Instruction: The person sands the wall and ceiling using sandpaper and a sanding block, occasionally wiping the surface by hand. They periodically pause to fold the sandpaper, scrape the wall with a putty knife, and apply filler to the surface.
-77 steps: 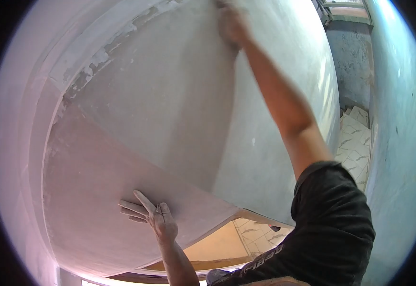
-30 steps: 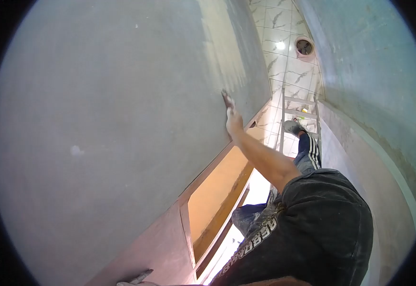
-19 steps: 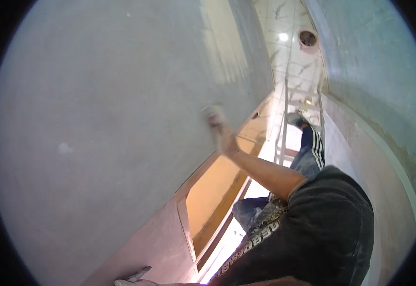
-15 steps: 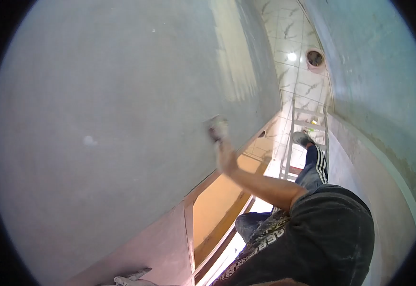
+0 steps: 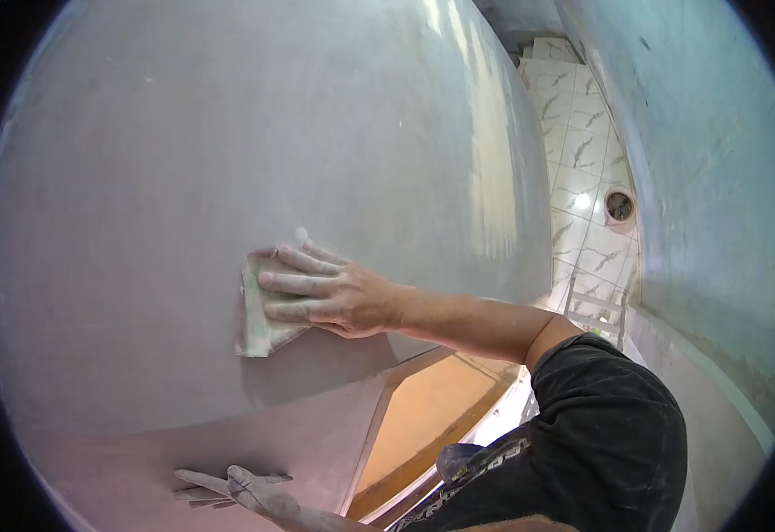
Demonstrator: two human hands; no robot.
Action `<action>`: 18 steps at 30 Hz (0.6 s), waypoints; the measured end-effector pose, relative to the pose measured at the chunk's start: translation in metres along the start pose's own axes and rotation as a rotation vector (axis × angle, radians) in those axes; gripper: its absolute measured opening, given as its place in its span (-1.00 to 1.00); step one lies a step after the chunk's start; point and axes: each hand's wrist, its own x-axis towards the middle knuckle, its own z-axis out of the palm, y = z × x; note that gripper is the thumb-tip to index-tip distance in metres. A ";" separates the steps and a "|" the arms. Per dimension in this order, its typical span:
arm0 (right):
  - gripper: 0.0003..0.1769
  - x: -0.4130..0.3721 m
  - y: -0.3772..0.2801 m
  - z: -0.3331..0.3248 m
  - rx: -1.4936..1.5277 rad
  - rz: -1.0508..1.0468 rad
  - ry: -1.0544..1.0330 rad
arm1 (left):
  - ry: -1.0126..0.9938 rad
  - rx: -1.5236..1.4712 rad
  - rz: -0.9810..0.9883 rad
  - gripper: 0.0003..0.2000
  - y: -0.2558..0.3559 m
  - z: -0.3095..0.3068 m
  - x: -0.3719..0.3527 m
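Observation:
My right hand (image 5: 334, 293) lies on the grey wall (image 5: 165, 177) with fingers spread over a folded sheet of sandpaper (image 5: 256, 324). The sheet is dusty, whitish green, and pressed against the wall surface. Its thumb is hidden. A small white spot (image 5: 301, 234) shows on the wall just above the fingers. Lower down, my left hand (image 5: 259, 496) rests with fingers outstretched on the pinkish wall face (image 5: 157, 452), holding nothing. White dust coats both hands.
Cream-coloured streaks (image 5: 494, 168) run down the wall's right part. Far below is a marble-patterned tiled floor (image 5: 569, 133) with a round bucket-like container (image 5: 619, 207). A metal ladder (image 5: 593, 306) stands beneath me. An orange-toned surface (image 5: 423, 417) shows below the wall's edge. A bluish wall (image 5: 707, 151) rises at right.
My right hand has swept left and down across the grey wall with the sandpaper. My left hand has come further into view, and the view has shifted so the floor sits lower.

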 end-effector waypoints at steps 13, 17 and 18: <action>-0.60 0.047 0.093 -0.049 -0.227 0.134 0.153 | -0.024 0.018 0.020 -0.56 0.008 -0.001 -0.004; -0.54 -0.004 0.278 -0.112 0.188 1.033 0.558 | -0.037 0.030 0.016 -0.53 0.010 0.001 -0.003; -0.50 -0.024 0.307 -0.137 0.304 1.451 0.616 | -0.037 0.031 0.015 -0.53 0.011 0.001 -0.001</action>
